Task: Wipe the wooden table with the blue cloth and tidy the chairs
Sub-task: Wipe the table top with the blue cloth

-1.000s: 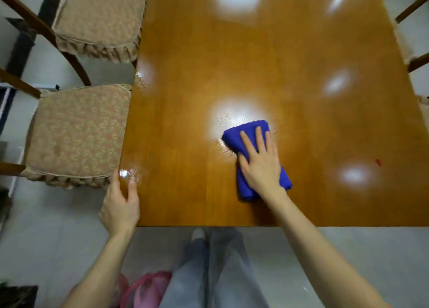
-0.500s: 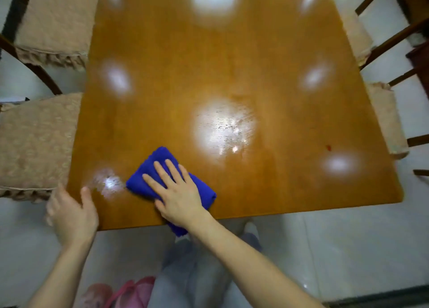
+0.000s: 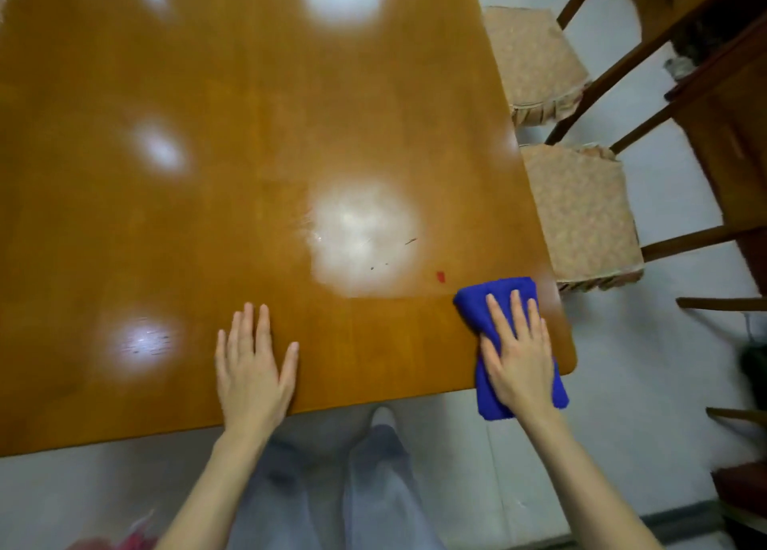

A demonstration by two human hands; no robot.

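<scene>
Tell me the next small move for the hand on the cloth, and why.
Probably sweep the blue cloth left and forward: the right hand presses it at the table's near right corner, while a red speck and dark crumbs lie just beyond it.

Bright overhead light; white glare patches across glossy orange-brown wooden table [image 3: 249, 176]; motion blur, wide-angle bending toward 3 o'clock edge.

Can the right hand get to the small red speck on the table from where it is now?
Probably yes: the right hand presses the blue cloth just beside the red speck, with only bare table between them.
</scene>
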